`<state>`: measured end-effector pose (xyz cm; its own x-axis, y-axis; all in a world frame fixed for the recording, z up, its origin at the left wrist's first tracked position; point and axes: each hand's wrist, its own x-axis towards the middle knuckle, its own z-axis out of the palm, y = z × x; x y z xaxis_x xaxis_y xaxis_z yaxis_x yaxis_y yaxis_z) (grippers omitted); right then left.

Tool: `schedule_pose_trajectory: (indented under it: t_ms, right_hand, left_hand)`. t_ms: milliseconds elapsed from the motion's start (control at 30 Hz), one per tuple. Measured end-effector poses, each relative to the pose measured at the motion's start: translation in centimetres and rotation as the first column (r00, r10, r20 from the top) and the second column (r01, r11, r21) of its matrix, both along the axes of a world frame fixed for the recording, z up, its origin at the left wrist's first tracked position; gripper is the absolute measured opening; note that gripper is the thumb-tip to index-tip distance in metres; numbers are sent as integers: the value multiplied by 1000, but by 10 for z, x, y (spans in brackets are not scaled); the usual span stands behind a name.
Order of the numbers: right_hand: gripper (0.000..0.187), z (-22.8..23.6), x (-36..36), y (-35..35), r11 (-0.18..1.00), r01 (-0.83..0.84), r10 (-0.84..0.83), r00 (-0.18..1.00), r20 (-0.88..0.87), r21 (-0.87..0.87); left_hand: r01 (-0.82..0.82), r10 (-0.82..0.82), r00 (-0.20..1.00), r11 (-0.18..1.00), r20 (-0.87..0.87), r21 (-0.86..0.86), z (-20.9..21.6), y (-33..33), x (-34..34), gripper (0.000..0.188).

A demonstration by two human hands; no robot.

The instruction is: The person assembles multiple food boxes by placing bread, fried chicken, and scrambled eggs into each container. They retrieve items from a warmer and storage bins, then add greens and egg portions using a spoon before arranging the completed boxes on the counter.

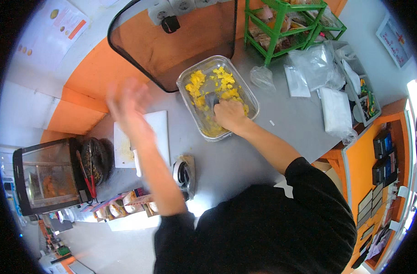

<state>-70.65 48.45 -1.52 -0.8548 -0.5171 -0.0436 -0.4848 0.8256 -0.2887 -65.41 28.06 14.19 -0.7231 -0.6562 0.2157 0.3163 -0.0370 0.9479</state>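
From my remote seat, the biggest thing I see is the grey table (290,132), with a dark-framed mesh panel (185,41) standing at its far side. The left forearm (158,178) runs steeply up and slightly leftward out of a short black sleeve, passing over part of a white cutting board (159,132); the right forearm (274,146) slants up and to the left, lower over the table at its hand end. Between the panel and my view sits the clear rectangular tray (253,100), set a little askew near the middle, right of the board. The left hand (128,102) is held up left of the tray, fingers pointing away; it is too blurred for me to tell how far they are parted or whether they hold anything. The right hand (230,113) is over the tray, back upward, wrist nearly in line with the forearm, fingers curled round a dark tool (211,99) that slopes among the yellow food pieces (225,78). These lie crumbled in the tray, thicker toward its far end. A white-handled knife (137,164) shows beside the left forearm, partly hidden by it.
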Motion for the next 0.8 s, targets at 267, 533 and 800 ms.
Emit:
schedule_pose_trajectory:
  t_ms: [267,533,800]
  right_hand:
    - [18,-23,-10,-25,989,42,-5,968,-249,145]
    - [29,-40,-55,-42,973,59,-13,979,-203,221]
    - [32,0,-40,-4,886,-385,436,882,-182,259]
  left_hand:
    - [153,34,935,858,352,-490,-225,101,60,70]
    - [250,-111,921,905,374,-345,-231,94,54,74]
    - [189,-83,959,900,272,-392,-232,93,56,75]
